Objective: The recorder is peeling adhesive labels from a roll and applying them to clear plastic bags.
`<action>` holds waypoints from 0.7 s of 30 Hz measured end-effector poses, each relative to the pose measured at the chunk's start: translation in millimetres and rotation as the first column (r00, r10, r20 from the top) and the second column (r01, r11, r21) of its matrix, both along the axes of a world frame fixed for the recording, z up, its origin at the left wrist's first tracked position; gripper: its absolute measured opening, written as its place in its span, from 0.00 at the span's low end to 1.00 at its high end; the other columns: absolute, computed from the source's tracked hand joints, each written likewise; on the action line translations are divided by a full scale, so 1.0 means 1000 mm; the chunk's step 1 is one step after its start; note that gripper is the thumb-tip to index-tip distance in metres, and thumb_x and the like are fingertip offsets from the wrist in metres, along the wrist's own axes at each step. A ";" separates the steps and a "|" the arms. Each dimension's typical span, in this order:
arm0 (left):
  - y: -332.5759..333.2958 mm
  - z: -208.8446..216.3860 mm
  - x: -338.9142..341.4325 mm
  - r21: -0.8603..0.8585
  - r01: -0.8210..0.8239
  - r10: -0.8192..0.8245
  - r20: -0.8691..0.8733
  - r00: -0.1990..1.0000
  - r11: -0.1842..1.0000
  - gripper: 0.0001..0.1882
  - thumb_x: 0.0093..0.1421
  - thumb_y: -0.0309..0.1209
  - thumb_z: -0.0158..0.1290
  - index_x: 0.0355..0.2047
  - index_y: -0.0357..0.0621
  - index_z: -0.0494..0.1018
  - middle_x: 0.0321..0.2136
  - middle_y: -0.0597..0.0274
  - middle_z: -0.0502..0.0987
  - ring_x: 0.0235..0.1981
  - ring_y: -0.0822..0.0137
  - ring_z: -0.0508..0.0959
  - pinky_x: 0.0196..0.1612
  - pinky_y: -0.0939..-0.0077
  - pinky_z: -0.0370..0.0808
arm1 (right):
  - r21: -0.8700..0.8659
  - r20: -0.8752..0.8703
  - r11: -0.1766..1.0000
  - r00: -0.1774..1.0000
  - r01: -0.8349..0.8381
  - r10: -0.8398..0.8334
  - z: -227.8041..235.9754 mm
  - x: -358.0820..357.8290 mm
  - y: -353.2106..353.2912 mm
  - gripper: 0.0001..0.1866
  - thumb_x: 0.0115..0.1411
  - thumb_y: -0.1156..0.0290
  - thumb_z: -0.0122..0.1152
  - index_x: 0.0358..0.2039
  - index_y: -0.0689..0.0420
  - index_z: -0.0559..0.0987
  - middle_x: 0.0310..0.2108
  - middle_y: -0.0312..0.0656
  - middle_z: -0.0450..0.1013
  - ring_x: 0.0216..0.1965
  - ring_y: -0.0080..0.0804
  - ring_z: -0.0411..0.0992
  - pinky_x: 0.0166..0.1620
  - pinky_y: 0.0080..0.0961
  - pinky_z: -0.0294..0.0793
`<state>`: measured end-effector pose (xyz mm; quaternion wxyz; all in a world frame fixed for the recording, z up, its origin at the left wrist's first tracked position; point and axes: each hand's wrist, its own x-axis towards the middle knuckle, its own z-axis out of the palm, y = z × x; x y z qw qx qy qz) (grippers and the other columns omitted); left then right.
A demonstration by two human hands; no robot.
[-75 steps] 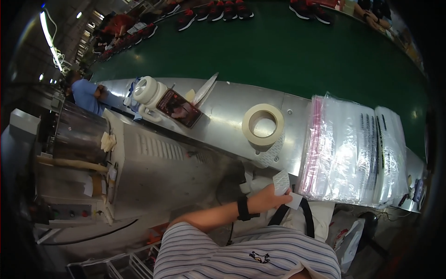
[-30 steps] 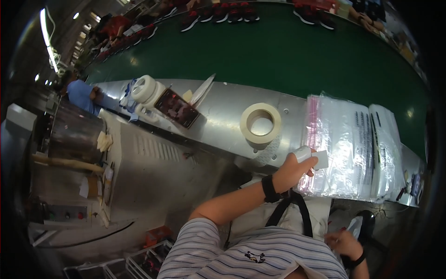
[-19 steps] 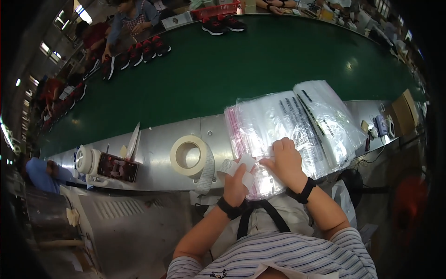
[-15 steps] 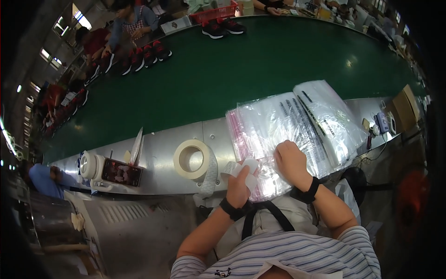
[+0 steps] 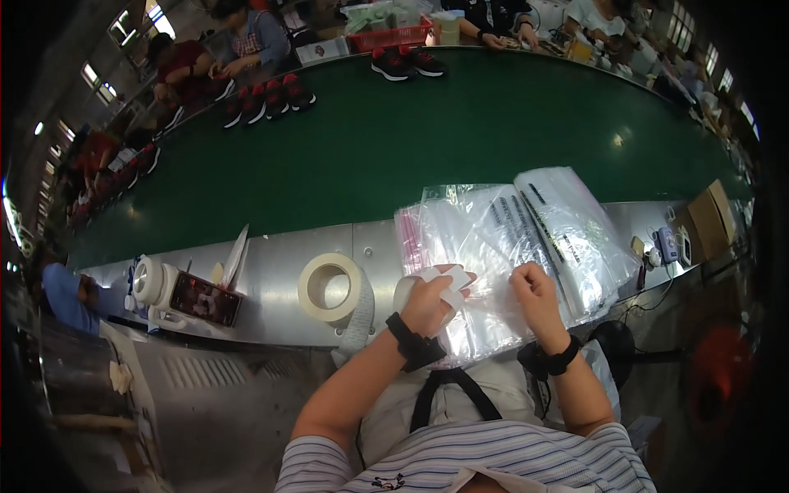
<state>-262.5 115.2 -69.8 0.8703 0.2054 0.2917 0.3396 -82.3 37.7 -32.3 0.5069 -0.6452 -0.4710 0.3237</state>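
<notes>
My left hand (image 5: pixel 425 306) is closed around some white paper labels (image 5: pixel 451 294), held over the lower left of the plastic bags. My right hand (image 5: pixel 538 302) hovers above or rests on those bags, its fingers curled together; whatever is pinched there, if anything, is hidden. Beneath both hands lies a stack of clear plastic bags (image 5: pixel 477 238) with dark print and pink edges at the left. To the left of my left hand stands a cream-coloured roll of labels (image 5: pixel 309 287), its strip (image 5: pixel 358 316) trailing down toward the table's near edge.
A phone (image 5: pixel 205 298) leans by a white bottle (image 5: pixel 149 279) at the left. A cardboard box (image 5: pixel 712 220) and small devices (image 5: pixel 666 244) sit at the right. Beyond the metal table runs a green conveyor belt (image 5: pixel 329 148) with several dark-red shoes (image 5: pixel 271 99); people work along its far side.
My left hand has reached slightly farther over the bags with the labels. My right hand has shifted a little right, its fingers more curled. The whole view has tilted slightly.
</notes>
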 end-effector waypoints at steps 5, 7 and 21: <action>0.011 0.035 0.027 0.185 0.222 -0.156 -0.319 0.935 0.957 0.16 0.56 0.24 0.39 0.45 0.31 0.62 0.36 0.46 0.72 0.36 0.59 0.75 0.35 0.72 0.74 | 0.206 0.228 0.928 0.938 -0.309 0.262 0.038 0.011 -0.001 0.02 0.53 0.78 0.52 0.25 0.61 0.72 0.38 0.40 0.66 0.40 0.25 0.65 0.40 0.16 0.65; 0.012 0.067 0.040 0.317 0.416 -0.229 -0.489 0.842 0.853 0.13 0.56 0.26 0.43 0.40 0.32 0.68 0.29 0.52 0.73 0.25 0.64 0.76 0.25 0.76 0.74 | 0.127 0.076 0.940 0.948 -0.317 0.310 0.037 0.003 0.002 0.02 0.53 0.78 0.52 0.25 0.61 0.72 0.38 0.41 0.65 0.40 0.27 0.65 0.42 0.20 0.65; -0.008 0.013 -0.026 -0.088 0.267 -0.268 -0.003 0.963 0.960 0.15 0.63 0.40 0.41 0.36 0.39 0.66 0.39 0.49 0.71 0.27 0.65 0.76 0.30 0.71 0.75 | -0.011 0.914 0.828 0.331 -0.560 0.235 0.010 -0.034 -0.010 0.23 0.42 0.67 0.64 0.40 0.60 0.73 0.38 0.40 0.70 0.32 0.34 0.70 0.29 0.25 0.72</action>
